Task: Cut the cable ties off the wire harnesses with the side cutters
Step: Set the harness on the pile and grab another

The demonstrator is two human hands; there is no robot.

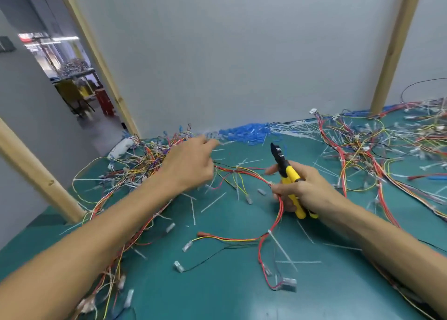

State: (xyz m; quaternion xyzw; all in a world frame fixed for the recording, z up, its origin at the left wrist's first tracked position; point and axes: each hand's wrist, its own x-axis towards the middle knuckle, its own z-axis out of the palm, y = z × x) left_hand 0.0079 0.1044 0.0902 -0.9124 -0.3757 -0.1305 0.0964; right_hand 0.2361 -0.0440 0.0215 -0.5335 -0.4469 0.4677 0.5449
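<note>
My right hand (301,186) grips the yellow-handled side cutters (289,174), black jaws pointing up and away, and also pinches the red wires of a harness (278,213) against the handles. That harness loops across the green mat in front of me, and a white cable tie (281,248) still binds it near the lower bend. My left hand (191,162) reaches far left with fingers stretched toward the back wall, blurred, over the heap of wires there. Whether it holds a wire is hidden.
A tangled pile of harnesses (135,167) lies at the left, another (387,145) spreads over the right. Cut white ties (212,202) litter the mat (217,283). Blue connectors (244,132) line the grey back wall. Wooden posts (36,172) stand at the left edge.
</note>
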